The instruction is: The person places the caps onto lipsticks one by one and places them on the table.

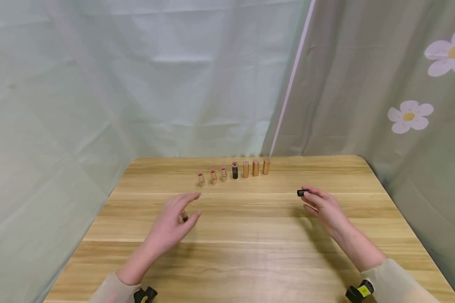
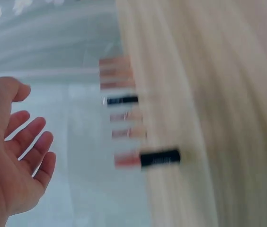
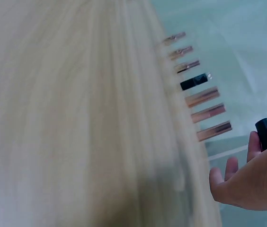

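Observation:
My left hand (image 1: 172, 219) hovers over the left of the table, thumb and fingers spread apart with nothing between them. A lipstick (image 2: 159, 158) with a black base and a pink-red upper part stands close by it; in the head view the hand partly hides it. Over on the right, my right hand (image 1: 326, 208) pinches a short black lipstick cap (image 3: 263, 132) between thumb and fingers, above the table. Farther back, a row holds three gold lipsticks with clear tops and red tips (image 1: 214, 176), a black lipstick (image 1: 235, 171) and three copper-coloured lipsticks (image 1: 255, 168).
The wooden table (image 1: 250, 261) runs back to a pale curtain (image 1: 197, 84), and a curtain with printed flowers (image 1: 408, 117) hangs at the right. The lipstick row stands upright near the table's back edge. Each wrist wears a dark strap.

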The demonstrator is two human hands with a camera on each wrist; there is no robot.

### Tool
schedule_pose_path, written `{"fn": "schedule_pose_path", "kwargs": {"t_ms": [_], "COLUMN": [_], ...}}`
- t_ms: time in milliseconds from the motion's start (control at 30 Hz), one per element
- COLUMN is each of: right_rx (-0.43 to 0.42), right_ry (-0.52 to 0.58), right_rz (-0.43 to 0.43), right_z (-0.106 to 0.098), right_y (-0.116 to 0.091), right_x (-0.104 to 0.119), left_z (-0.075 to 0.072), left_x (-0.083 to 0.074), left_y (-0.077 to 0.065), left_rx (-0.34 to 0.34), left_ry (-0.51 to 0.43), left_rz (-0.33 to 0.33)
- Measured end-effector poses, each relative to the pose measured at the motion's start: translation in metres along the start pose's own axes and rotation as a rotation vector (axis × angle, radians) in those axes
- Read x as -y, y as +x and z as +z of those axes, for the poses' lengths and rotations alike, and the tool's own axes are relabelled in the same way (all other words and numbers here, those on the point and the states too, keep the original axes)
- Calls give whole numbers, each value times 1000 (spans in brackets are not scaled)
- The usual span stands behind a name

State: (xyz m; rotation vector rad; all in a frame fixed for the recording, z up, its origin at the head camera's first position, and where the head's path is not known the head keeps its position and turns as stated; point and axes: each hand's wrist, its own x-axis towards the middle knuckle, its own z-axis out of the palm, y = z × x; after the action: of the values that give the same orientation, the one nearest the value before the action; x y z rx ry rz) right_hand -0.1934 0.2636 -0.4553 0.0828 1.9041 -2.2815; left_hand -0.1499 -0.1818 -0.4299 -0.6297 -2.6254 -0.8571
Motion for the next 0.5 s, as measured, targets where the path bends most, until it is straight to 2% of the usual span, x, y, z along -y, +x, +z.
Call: {"fn": "schedule_pose_path", "kwargs": {"t_ms": [100, 200, 267, 367, 500], "right_rx": [-14, -20, -19, -17, -13], "right_ry": [29, 39, 47, 55, 35], "right_rz": [15, 16, 17, 21, 37], "right_z": [-6, -10, -11, -10, -8], "right_y": [-1, -2, -2, -2, -1], "right_x": [-4, -5, -4, -3, -3], "left_z": [-14, -22, -23, -20, -10], "left_x": [18, 38, 50, 65, 73], "left_y": [2, 0, -3, -11, -17], "left_rx": [-43, -39, -8, 81, 197], "left_ry": [-102, -192, -235, -265, -275], "left_rz": [-89, -190, -263, -379, -477]}}
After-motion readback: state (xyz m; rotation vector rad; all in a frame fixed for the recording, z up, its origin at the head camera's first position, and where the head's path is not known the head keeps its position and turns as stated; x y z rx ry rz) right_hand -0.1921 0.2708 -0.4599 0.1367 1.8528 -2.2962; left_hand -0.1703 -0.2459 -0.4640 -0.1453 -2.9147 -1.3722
